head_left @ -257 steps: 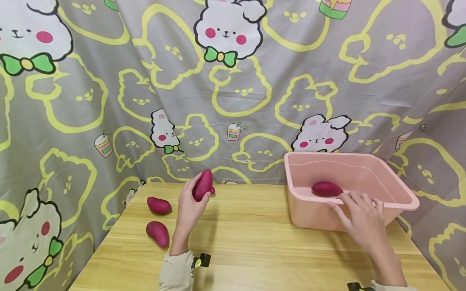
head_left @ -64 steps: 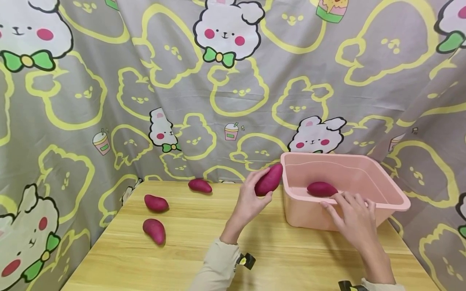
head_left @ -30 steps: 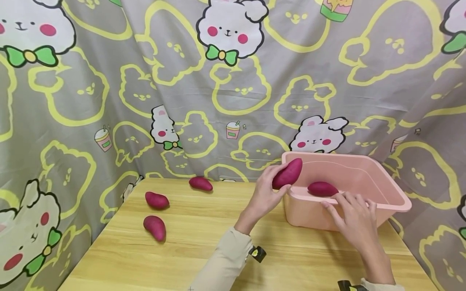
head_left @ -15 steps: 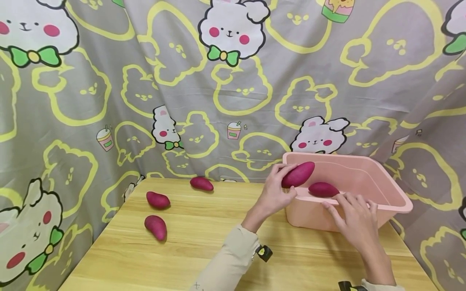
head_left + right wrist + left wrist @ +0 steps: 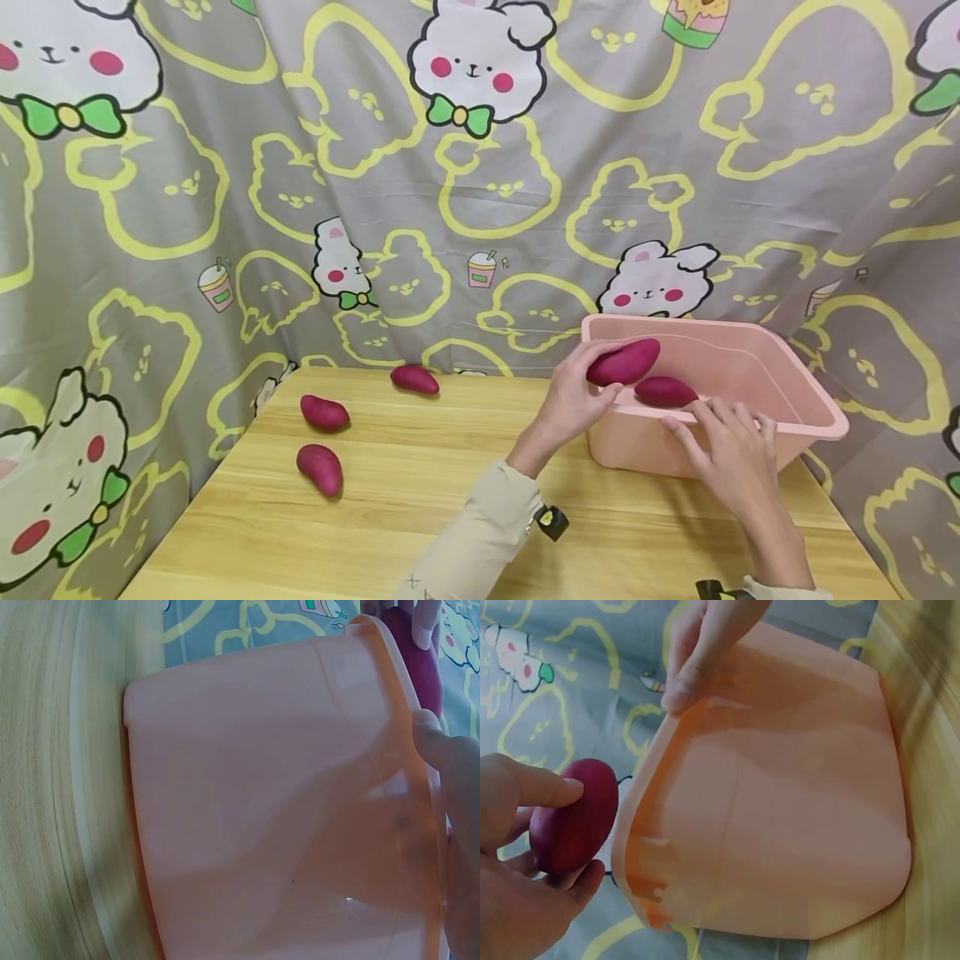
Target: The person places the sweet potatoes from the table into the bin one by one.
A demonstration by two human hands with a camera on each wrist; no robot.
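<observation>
My left hand (image 5: 573, 402) grips a dark purple-red sweet potato (image 5: 630, 362) above the left end of a pink plastic bin (image 5: 645, 443). In the left wrist view the sweet potato (image 5: 581, 825) sits between thumb and fingers, outlined above the rim. With the thumb outside the wall and the fingers over the rim, my right hand (image 5: 738, 442) holds the bin's near side. The right wrist view shows that thumb (image 5: 429, 739) against the rim. A second sweet potato (image 5: 664, 391) lies on the bin floor, partly behind the near rim.
Three more sweet potatoes lie on the left of the wooden table (image 5: 420, 483): one at the back (image 5: 415, 380), one at the left (image 5: 325, 413) and one nearer (image 5: 320, 470). A patterned grey curtain (image 5: 510, 250) hangs close behind the table and bin.
My left hand has picked up a sweet potato from the back of the table, carried it right over the rim and lowered it slightly. The right hand keeps its place on the bin.
</observation>
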